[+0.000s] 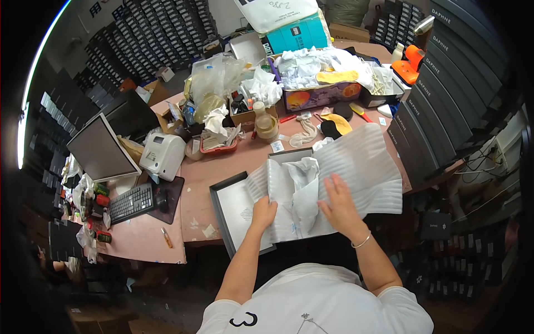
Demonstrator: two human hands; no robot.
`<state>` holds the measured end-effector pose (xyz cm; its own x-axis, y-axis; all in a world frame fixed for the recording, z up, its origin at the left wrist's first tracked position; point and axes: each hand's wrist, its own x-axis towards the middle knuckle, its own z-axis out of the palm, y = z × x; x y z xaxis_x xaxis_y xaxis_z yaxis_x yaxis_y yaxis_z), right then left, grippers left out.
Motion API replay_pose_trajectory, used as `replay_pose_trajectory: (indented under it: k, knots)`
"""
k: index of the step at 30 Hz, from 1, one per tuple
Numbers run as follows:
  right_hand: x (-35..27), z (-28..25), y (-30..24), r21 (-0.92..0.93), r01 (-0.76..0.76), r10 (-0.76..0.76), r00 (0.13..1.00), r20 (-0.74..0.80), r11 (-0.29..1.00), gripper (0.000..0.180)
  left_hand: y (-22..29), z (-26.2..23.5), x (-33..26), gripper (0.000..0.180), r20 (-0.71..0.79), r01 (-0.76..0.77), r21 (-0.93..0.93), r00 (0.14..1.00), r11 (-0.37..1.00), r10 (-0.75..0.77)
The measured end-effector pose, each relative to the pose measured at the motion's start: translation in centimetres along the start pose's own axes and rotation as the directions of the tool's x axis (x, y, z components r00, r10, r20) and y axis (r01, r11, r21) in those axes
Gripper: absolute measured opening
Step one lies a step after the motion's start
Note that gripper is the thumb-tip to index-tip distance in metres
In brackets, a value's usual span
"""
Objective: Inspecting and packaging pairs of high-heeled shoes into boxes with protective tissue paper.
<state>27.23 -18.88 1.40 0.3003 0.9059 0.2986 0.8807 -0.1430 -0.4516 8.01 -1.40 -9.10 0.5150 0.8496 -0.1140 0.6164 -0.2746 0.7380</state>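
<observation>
A sheet of white ribbed packing foam (361, 161) spreads over a dark shoe box (290, 155), of which mainly the far rim shows. In the middle of the foam rests a bundle of white tissue paper (305, 192); what it wraps, if anything, is hidden. My left hand (264, 214) is closed on the left edge of the foam sheet. Fingers apart, my right hand (339, 207) lies on the foam just right of the bundle. Partly beneath the foam on the left is a black box lid (229, 203) with a white inside.
Tall stacked black shoe boxes (439, 94) rise at the right. Along the back stand a patterned carton (320, 99) of crumpled paper, a glass jar (266, 125) and a red basket (218, 149). A monitor (104, 148), keyboard (131, 204), white label printer (162, 155) and small cutter (167, 237) occupy the left.
</observation>
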Motion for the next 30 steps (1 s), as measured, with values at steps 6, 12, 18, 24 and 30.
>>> replay_pose_trajectory:
  k: [6, 12, 18, 24, 30]
  knots:
    - [0.4, 1.2, 2.0, 0.794, -0.356, 0.344, 0.918, 0.198, 0.492, 0.067, 6.4, -5.7, -3.0, 0.039, 0.157, 0.153, -0.542, 0.984, 0.826, -0.079]
    - [3.4, 7.5, 4.4, 0.879, -0.464, 0.275, 0.836, 0.475, -0.106, 0.060, 6.0, -2.7, -4.4, 0.053, 0.217, 0.224, -0.963, 0.974, 0.149, -0.062]
    - [4.4, 5.3, 7.2, 0.461, -0.219, 0.304, 0.945, -0.118, 0.860, 0.029, 2.3, 3.0, -3.0, 0.063, 0.009, 0.109, -0.868, 0.979, 0.484, -0.203]
    - [7.7, 7.1, -0.9, -0.019, -0.035, 0.038, 0.963, 0.266, 0.999, 0.057, 5.3, -0.8, -5.8, 0.050, -0.297, -0.262, -0.533, 0.948, 0.804, 0.112]
    - [12.0, 9.1, 0.9, -0.153, -0.036, 0.088, 0.936, 0.342, 0.988, 0.069, 3.8, -1.5, -5.7, 0.039, -0.181, -0.147, -0.791, 0.984, 0.594, 0.003]
